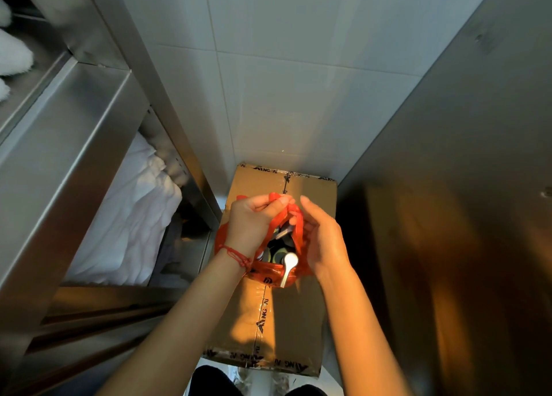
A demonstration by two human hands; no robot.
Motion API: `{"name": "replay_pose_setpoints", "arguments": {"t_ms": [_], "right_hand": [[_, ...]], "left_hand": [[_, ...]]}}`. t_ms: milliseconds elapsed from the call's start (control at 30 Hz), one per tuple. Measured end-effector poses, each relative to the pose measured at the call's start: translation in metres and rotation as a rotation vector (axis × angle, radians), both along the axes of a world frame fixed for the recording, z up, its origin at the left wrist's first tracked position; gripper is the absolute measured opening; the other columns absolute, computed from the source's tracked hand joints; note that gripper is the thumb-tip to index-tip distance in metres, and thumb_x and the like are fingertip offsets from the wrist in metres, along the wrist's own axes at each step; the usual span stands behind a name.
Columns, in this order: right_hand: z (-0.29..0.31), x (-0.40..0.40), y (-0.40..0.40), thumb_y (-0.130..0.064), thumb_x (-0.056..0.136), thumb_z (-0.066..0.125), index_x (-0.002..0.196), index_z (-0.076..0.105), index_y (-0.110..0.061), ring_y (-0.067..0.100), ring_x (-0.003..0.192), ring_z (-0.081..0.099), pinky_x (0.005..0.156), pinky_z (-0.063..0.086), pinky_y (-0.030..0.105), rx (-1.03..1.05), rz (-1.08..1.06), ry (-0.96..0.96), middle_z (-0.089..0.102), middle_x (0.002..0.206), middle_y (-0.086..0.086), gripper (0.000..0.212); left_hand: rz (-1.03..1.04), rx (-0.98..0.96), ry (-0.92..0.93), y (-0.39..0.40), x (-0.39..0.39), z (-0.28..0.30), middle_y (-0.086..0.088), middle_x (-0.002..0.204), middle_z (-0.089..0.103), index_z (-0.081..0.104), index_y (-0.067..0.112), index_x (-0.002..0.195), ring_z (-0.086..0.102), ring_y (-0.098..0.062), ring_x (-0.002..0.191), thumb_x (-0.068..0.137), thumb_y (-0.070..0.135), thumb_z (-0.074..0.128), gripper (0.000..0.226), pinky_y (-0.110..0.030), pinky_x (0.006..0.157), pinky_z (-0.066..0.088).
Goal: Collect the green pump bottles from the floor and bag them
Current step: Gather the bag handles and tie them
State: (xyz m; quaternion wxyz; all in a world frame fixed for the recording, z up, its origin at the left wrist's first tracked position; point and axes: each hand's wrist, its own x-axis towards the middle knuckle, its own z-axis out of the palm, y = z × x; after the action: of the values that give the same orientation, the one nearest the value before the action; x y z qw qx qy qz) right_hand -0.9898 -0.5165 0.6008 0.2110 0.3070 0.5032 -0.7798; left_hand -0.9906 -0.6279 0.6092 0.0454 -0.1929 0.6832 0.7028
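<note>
Head view, one entry
- Bag [270, 271]: red plastic, standing on the taped cardboard box [286, 321], about mid-length of the box top and toward its left edge; mouth open upward
- Bottles [279, 253]: dark green tops inside the bag, one white pump head [289, 261] poking over the near rim; count not clear; none visible on the little floor that shows
- My left hand [254, 219]: clenched on a red handle loop [276, 200], lifting it
- My right hand [321, 240]: fingers curled at the other handle strip [298, 222], whether it grips I cannot tell
- Step, as I judge: collecting looks finished, closing the bag in hand
- Next: bring both handles together and knot them, keeping the pump head tucked inside
</note>
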Motion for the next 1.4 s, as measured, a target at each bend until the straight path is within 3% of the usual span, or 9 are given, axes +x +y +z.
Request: {"name": "replay_pose_setpoints", "arguments": {"t_ms": [200, 333, 433, 567, 633, 933, 1067, 1200, 1400], "right_hand": [[0.001, 0.006, -0.011, -0.013, 0.073, 0.073, 0.073, 0.072, -0.012, 0.016, 0.06, 0.068, 0.053, 0.053, 0.023, 0.059, -0.169, 0.052, 0.072, 0.063, 0.003, 0.001], [-0.001, 0.01, -0.019, -0.012, 0.08, 0.066, 0.072, 0.067, -0.011, 0.01, 0.053, 0.065, 0.052, 0.052, 0.022, 0.112, -0.317, 0.117, 0.07, 0.057, -0.003, 0.008], [-0.006, 0.012, -0.019, -0.011, 0.087, 0.058, 0.073, 0.057, -0.011, 0.014, 0.066, 0.069, 0.061, 0.056, 0.027, 0.144, -0.419, 0.188, 0.073, 0.069, -0.001, 0.014], [-0.01, 0.013, -0.011, -0.008, 0.092, 0.05, 0.074, 0.048, -0.013, 0.023, 0.075, 0.071, 0.062, 0.057, 0.024, 0.114, -0.507, 0.202, 0.071, 0.078, 0.01, 0.019], [-0.013, 0.014, -0.004, -0.006, 0.093, 0.047, 0.076, 0.047, -0.011, 0.027, 0.076, 0.07, 0.067, 0.059, 0.029, 0.068, -0.54, 0.167, 0.069, 0.079, 0.014, 0.018], [-0.02, 0.011, 0.021, 0.007, 0.091, 0.044, 0.072, 0.045, -0.006, 0.022, 0.046, 0.066, 0.051, 0.059, 0.035, 0.001, -0.693, 0.12, 0.065, 0.06, 0.02, 0.023], [-0.015, 0.014, 0.025, 0.003, 0.091, 0.047, 0.074, 0.047, -0.007, 0.023, 0.053, 0.068, 0.053, 0.059, 0.03, 0.069, -0.648, 0.188, 0.064, 0.075, 0.024, 0.019], [0.0, 0.013, 0.024, 0.002, 0.089, 0.05, 0.074, 0.05, -0.007, 0.02, 0.062, 0.071, 0.058, 0.058, 0.025, 0.206, -0.394, 0.457, 0.072, 0.06, 0.006, 0.018], [0.026, 0.004, 0.002, -0.003, 0.08, 0.064, 0.074, 0.064, -0.009, 0.016, 0.075, 0.07, 0.074, 0.057, 0.031, 0.379, -0.115, 0.628, 0.074, 0.07, 0.0, 0.008]], "left_hand": [[0.101, -0.059, 0.031, 0.005, 0.006, -0.012, 0.014, 0.058, 0.07, 0.071, 0.039, 0.06, 0.065, -0.003, 0.062, 0.079, 0.018, 0.068, 0.029, -0.017, 0.062, 0.053], [0.219, -0.179, 0.059, 0.004, 0.009, -0.02, -0.008, 0.062, 0.063, 0.066, 0.034, 0.051, 0.057, -0.018, 0.061, 0.078, 0.018, 0.068, 0.032, -0.036, 0.065, 0.051], [0.287, -0.185, 0.002, -0.003, 0.011, -0.026, -0.02, 0.069, 0.067, 0.067, 0.029, 0.053, 0.062, -0.03, 0.068, 0.078, 0.017, 0.068, 0.028, -0.042, 0.072, 0.053], [0.398, 0.052, -0.092, -0.017, 0.018, -0.033, 0.003, 0.057, 0.071, 0.072, 0.012, 0.078, 0.068, -0.011, 0.061, 0.08, 0.007, 0.065, 0.008, -0.02, 0.06, 0.057], [0.411, 0.115, -0.117, -0.026, 0.023, -0.037, 0.002, 0.063, 0.071, 0.069, 0.004, 0.087, 0.069, -0.008, 0.061, 0.083, 0.005, 0.062, 0.008, -0.014, 0.056, 0.054], [0.511, 0.226, -0.197, -0.059, 0.027, -0.049, -0.017, 0.079, 0.069, 0.063, -0.005, 0.095, 0.071, -0.017, 0.065, 0.084, 0.008, 0.062, 0.018, -0.024, 0.061, 0.059], [0.439, 0.193, -0.166, -0.056, 0.028, -0.043, -0.017, 0.082, 0.069, 0.064, -0.004, 0.097, 0.071, -0.018, 0.07, 0.084, 0.01, 0.062, 0.019, -0.026, 0.068, 0.059], [0.235, -0.006, -0.029, -0.056, 0.019, -0.02, -0.015, 0.083, 0.071, 0.071, 0.011, 0.086, 0.069, -0.025, 0.08, 0.08, 0.012, 0.066, 0.008, -0.034, 0.075, 0.056], [-0.095, -0.193, 0.214, -0.028, 0.0, 0.012, 0.018, 0.061, 0.07, 0.073, 0.031, 0.072, 0.066, -0.006, 0.067, 0.075, 0.01, 0.071, 0.021, -0.023, 0.066, 0.053]]}}
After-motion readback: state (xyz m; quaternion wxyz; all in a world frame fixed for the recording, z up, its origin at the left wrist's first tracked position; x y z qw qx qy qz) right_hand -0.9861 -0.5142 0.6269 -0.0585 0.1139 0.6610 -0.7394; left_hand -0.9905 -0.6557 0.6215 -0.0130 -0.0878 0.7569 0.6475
